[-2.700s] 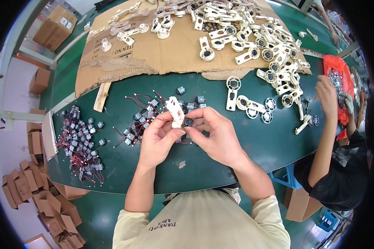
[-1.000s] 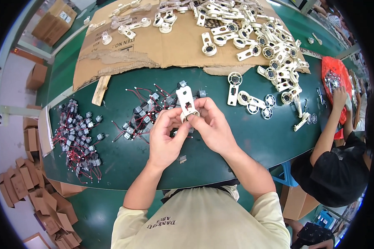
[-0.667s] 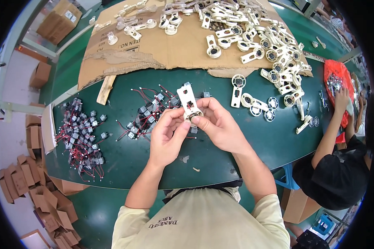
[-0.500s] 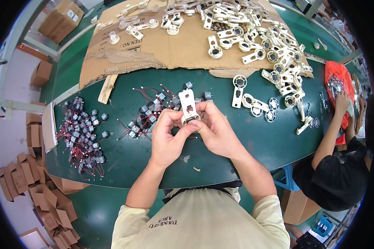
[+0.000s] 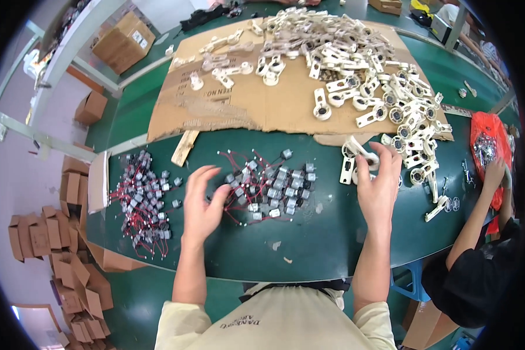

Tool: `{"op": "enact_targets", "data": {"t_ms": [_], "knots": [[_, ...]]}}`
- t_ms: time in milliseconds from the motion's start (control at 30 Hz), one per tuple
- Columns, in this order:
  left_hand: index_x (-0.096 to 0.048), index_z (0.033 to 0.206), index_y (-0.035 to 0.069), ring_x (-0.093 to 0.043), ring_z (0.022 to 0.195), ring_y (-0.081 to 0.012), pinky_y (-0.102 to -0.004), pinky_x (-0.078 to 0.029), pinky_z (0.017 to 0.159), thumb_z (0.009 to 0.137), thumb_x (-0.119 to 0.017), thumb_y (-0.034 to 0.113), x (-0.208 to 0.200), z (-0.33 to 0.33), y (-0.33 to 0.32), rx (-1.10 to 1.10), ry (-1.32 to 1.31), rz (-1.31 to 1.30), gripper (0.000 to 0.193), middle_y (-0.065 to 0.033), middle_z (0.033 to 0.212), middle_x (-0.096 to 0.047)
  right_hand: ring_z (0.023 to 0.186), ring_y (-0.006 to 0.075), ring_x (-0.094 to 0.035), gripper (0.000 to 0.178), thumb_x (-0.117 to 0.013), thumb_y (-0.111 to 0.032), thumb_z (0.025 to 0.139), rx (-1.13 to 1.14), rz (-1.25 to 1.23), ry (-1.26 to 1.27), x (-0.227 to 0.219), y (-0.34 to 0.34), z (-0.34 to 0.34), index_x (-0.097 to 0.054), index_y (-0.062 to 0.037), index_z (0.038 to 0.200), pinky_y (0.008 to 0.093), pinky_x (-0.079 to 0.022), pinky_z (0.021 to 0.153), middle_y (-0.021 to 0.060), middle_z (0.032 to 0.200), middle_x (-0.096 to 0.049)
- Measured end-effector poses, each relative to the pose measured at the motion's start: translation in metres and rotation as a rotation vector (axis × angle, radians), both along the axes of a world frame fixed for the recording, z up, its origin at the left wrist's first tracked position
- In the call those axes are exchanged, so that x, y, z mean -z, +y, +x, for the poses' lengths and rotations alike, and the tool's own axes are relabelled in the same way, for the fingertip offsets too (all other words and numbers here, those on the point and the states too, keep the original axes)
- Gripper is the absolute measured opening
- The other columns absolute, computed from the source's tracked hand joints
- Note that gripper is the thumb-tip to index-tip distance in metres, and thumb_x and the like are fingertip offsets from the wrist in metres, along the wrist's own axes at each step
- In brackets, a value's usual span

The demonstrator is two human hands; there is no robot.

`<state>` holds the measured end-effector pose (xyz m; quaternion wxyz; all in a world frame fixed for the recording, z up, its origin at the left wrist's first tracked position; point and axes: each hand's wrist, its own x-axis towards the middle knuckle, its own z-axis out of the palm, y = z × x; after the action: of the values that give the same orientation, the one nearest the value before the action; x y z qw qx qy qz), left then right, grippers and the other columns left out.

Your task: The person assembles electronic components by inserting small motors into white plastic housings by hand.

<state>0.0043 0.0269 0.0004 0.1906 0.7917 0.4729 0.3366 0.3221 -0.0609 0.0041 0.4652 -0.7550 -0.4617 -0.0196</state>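
Motors [image 5: 273, 193] btwn L hand [image 5: 202, 207], R hand [image 5: 377, 188] w/ white part [image 5: 352, 145] (heaped cardbd [image 5: 286, 111] beyond).

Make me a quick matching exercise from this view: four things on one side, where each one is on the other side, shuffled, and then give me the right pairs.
Things:
1. Left hand
2. Right hand
3. Red bag
4. Wood strip

Places:
A. By the near edge of the cardboard
B. Between two piles of small motors
C. By another person's hands
D. At a cream plastic part

Right pairs: 1-B, 2-D, 3-C, 4-A
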Motion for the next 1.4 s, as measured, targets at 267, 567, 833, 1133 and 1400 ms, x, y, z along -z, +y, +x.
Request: {"op": "enact_targets", "data": {"t_ms": [267,567,833,1133,1400], "knots": [[-0.045,0.141,0.003,-0.037,0.136,-0.0423,-0.0464,-0.031,0.113,0.091,-0.065,0.035,0.039,0.023,-0.005,0.103,0.054,-0.208,0.063,-0.0267,0.149,-0.035,0.085,0.0318,-0.065,0.034,-0.077,-0.018,0.081,-0.583,-0.38,0.017,0.013,-0.002,-0.04,-0.061,-0.0024,0.106,0.042,-0.052,0.075,0.0145,0.097,-0.06],[-0.061,0.116,0.002,-0.055,0.119,-0.0316,-0.0413,-0.043,0.102,0.09,-0.066,0.018,-0.005,0.041,0.112,-0.037,-0.109,0.114,0.031,-0.0192,0.126,-0.058,0.09,0.0396,-0.062,0.047,-0.081,-0.017,0.074,-0.63,-0.541,-0.012,0.012,-0.004,-0.038,-0.056,-0.0078,0.112,0.0477,-0.051,0.076,0.017,0.095,-0.059],[-0.066,0.11,0.001,-0.058,0.111,-0.0407,-0.0473,-0.046,0.097,0.084,-0.058,0.009,0.024,0.137,0.259,-0.005,0.208,0.134,0.028,-0.0244,0.116,-0.062,0.088,0.0404,-0.064,0.042,-0.072,-0.013,0.075,-0.627,-0.573,-0.042,0.014,-0.007,-0.047,-0.05,-0.0045,0.111,0.0487,-0.055,0.075,0.0229,0.098,-0.059],[-0.064,0.117,0.0,-0.056,0.12,-0.0369,-0.0435,-0.044,0.104,0.08,-0.064,0.021,0.026,0.138,0.288,0.23,0.394,-0.249,0.042,-0.0248,0.126,-0.059,0.08,0.0375,-0.065,0.024,-0.063,-0.007,0.08,-0.629,-0.367,-0.088,0.039,-0.011,-0.053,-0.057,-0.0036,0.103,0.0474,-0.055,0.068,0.0206,0.098,-0.054],[-0.063,0.115,0.002,-0.057,0.115,-0.0425,-0.0436,-0.05,0.095,0.085,-0.066,0.015,-0.118,0.152,0.066,0.665,0.202,0.176,0.033,-0.0222,0.128,-0.058,0.079,0.0436,-0.063,0.011,-0.062,-0.009,0.085,-0.629,-0.262,0.107,0.027,0.006,-0.046,-0.063,-0.0003,0.092,0.0511,-0.054,0.07,0.0207,0.097,-0.058]]}}
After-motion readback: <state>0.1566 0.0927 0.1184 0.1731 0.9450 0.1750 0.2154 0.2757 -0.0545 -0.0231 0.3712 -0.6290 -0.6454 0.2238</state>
